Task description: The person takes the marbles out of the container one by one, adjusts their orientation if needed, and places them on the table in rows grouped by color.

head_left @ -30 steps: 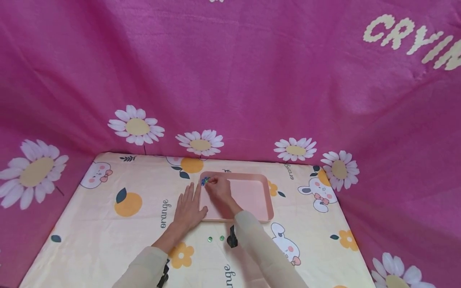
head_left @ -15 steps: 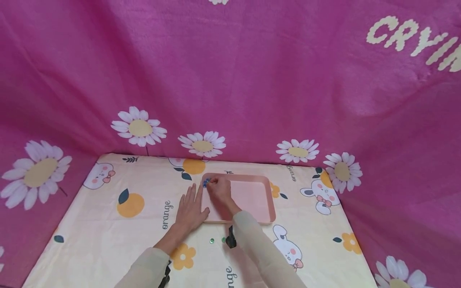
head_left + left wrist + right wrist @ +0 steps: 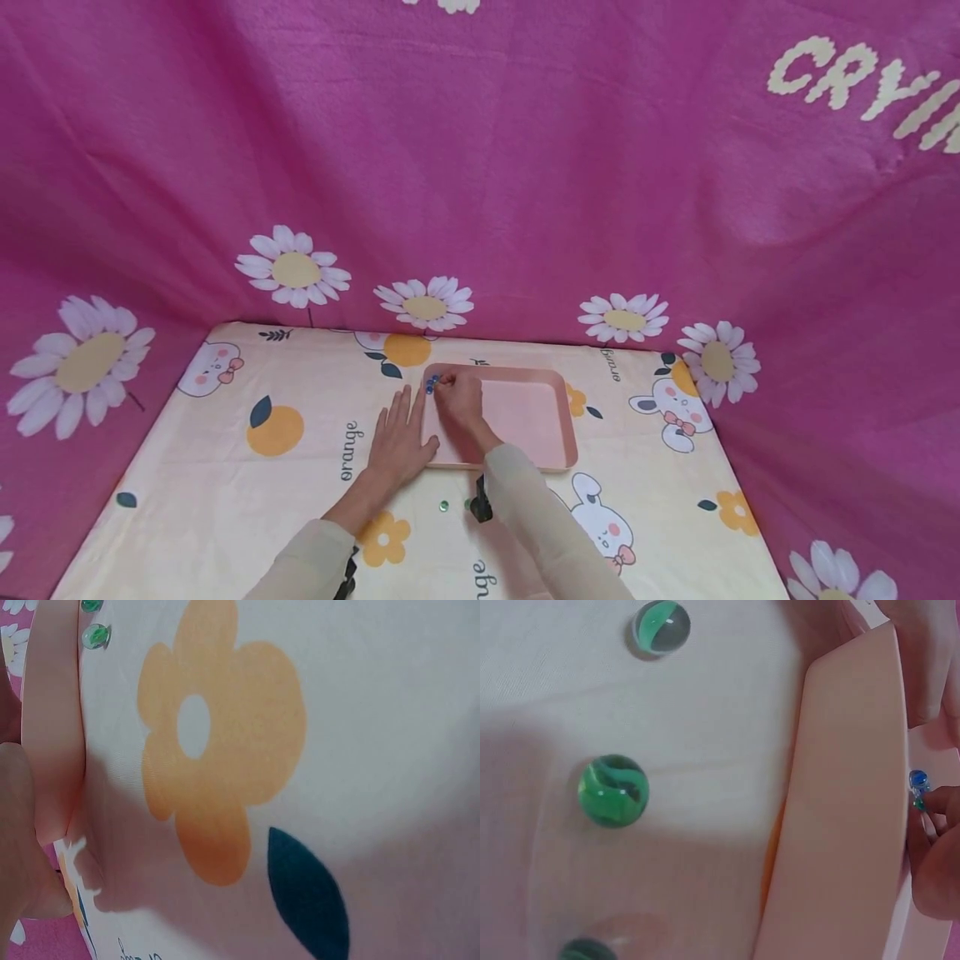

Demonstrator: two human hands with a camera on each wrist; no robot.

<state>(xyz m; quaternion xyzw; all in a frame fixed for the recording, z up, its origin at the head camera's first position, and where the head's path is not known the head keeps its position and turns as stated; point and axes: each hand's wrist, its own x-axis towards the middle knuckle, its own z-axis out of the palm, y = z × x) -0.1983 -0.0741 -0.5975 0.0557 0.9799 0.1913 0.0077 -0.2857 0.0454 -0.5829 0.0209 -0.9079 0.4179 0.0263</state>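
Note:
My right hand (image 3: 461, 402) reaches into the far left corner of a shallow pink tray (image 3: 564, 417). In the right wrist view, its thumb and finger pinch a small green marble (image 3: 919, 802), partly hidden by the fingertips. Beside it in that corner lie several blue marbles (image 3: 431, 385). My left hand (image 3: 397, 446) lies along the tray's left side with straight fingers, its thumb at the near left corner. On the cloth before the tray are a green swirled marble (image 3: 613, 791), a clear-and-green marble (image 3: 661, 628) and a dark green marble (image 3: 587, 949).
A cream cloth (image 3: 202, 483) printed with oranges, flowers and rabbits covers the table. Magenta fabric (image 3: 480, 167) with daisies hangs behind it and at both sides. The tray's raised wall (image 3: 840, 787) stands between the loose marbles and my right hand.
The head view has shifted slightly, so everything sits a little lower and further right. Both hands keep nearly the same places at the tray; the right fingertips move only slightly in the corner.

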